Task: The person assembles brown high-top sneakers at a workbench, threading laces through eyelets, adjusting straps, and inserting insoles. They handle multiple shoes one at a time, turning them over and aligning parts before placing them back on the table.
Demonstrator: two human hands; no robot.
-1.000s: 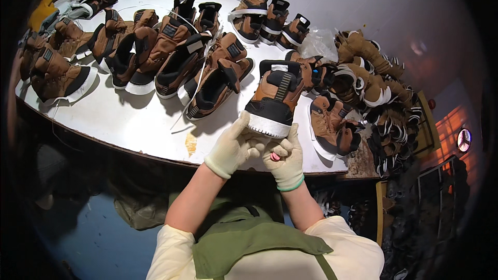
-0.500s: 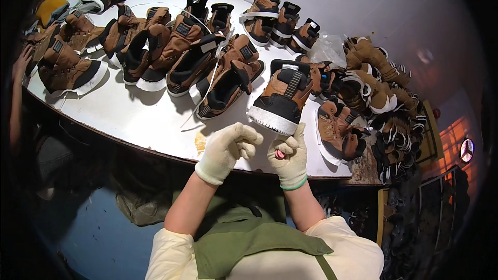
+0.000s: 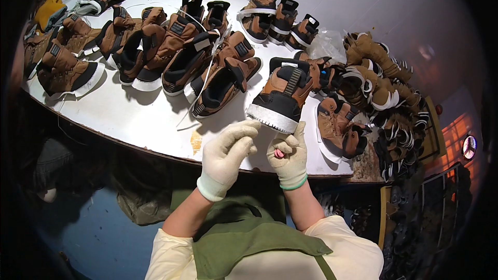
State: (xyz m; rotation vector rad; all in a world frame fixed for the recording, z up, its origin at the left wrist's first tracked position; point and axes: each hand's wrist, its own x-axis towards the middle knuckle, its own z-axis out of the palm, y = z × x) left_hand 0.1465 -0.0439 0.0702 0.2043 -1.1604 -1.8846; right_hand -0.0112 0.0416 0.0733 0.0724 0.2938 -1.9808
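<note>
A brown and black high-top shoe [image 3: 284, 87] faces me toe first at the table's near edge, its white sole edge lowest. My right hand [image 3: 288, 156], in a cream knit glove with a green cuff, is just below that sole. Its fingers curl round a small pink piece [image 3: 279, 153] of a kind I cannot make out, and the thumb points up by the sole's right end. My left hand [image 3: 228, 154], gloved alike, has bent fingers drawn together by the sole's left end. Whether those fingertips touch the sole or pinch something is hidden.
Several similar brown shoes [image 3: 179, 39] stand across the white table [image 3: 150, 124] to the left. Another shoe [image 3: 334, 124] sits close on the right, before a heap of tan shoes [image 3: 376, 75]. A clear plastic bag [image 3: 328, 45] lies behind. Thin white cord [image 3: 210, 70] hangs over some shoes.
My left hand has risen and turned more upright, its fingertips closer to the sole. My right hand has barely moved. Another person's hand at the far left edge has gone from sight.
</note>
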